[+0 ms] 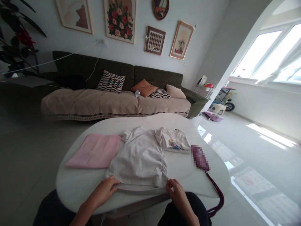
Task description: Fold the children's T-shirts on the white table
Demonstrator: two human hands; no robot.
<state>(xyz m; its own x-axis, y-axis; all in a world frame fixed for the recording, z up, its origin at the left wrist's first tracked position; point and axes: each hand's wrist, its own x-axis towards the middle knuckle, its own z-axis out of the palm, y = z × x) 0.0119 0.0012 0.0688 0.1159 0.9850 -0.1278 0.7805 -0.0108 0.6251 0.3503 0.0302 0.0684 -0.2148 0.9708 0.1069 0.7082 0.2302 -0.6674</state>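
Observation:
A white T-shirt (141, 157) lies spread on the white table (181, 175), its hem toward me. My left hand (108, 185) pinches the hem at its left corner. At the right corner, the fingers of my right hand (174, 185) are closed on the same hem. The hem strip between the hands is slightly raised or turned at the table's near edge. Left of the shirt is a folded pink cloth (96, 151). Touching its upper right side is a smaller folded white T-shirt (176, 140) with a printed picture.
A pixelated dark pink item (200, 157) with a maroon strap (217, 188) lies at the table's right, the strap hanging over the edge. Beyond the table stands a green sofa (158, 70) with a beige cover and cushions. A small stool (218, 109) is at the far right.

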